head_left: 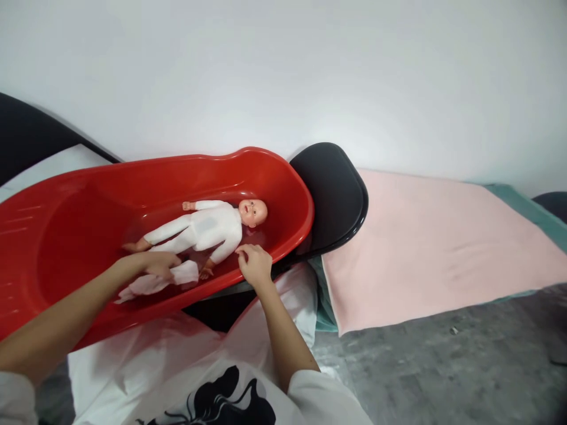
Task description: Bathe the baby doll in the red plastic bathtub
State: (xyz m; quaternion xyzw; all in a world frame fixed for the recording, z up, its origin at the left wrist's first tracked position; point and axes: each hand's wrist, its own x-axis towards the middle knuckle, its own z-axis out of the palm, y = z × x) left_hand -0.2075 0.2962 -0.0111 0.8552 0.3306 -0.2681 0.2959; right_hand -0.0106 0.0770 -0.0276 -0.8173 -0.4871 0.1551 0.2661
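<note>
Doll in the red tub, both hands at its near side

Doll [208, 227] lies on its back inside the red tub [71, 195], just left of the frame's centre, head toward the right, arms spread, dressed in white. My left hand [157, 264] reaches in from the lower left and rests palm down on a white cloth [177, 276] bunched along the doll's near leg; the fingers curl over the cloth, so I cannot tell whether they grip it or only press it. My right hand [254, 264] comes up from the bottom centre and sits on the tub's near rim, fingers loosely bent, holding nothing, fingertips just beside the doll's near arm. To the right of the tub stands a black chair seat [336, 195], and beyond it a pink towel [434, 248] spreads over the right half of the frame.
</note>
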